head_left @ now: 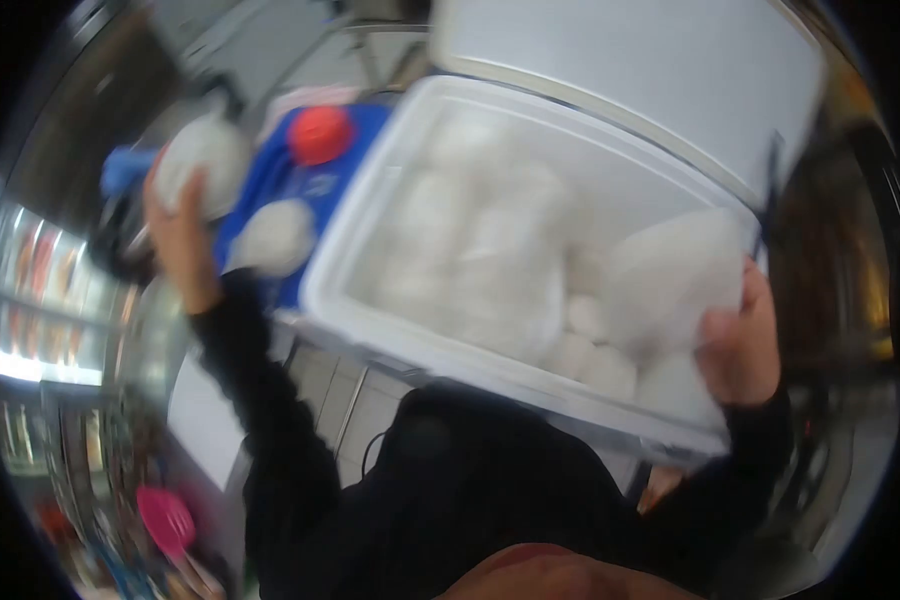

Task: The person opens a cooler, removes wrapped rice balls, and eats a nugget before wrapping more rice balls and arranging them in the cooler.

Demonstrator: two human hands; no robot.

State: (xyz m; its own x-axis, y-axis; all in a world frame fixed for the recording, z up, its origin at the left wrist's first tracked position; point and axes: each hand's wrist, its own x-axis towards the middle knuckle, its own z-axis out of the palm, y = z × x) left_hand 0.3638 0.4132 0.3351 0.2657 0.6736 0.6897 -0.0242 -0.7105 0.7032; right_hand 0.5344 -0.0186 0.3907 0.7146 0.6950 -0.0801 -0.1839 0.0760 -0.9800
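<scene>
My left hand (182, 230) is raised at the left, its fingers wrapped round a white rounded bundle (208, 160); blur hides what it is made of. At the right, my right hand (740, 340) grips the edge of a whitish, see-through plastic bag (670, 275), over the right end of an open white cooler box (322, 290). Inside the box lie several white bagged bundles (510, 240) and a few smaller round white lumps (590, 315). Another white rounded bundle (277, 238) rests on a blue plastic container (345, 165) between my left hand and the box.
The cooler's lid (630, 75) stands open at the far side. A red round cap (320, 135) sits on the blue container. A lit display case (45, 290) is at the left, with a pink slotted utensil (167, 515) lower down. Tiled floor (340, 395) shows below the box.
</scene>
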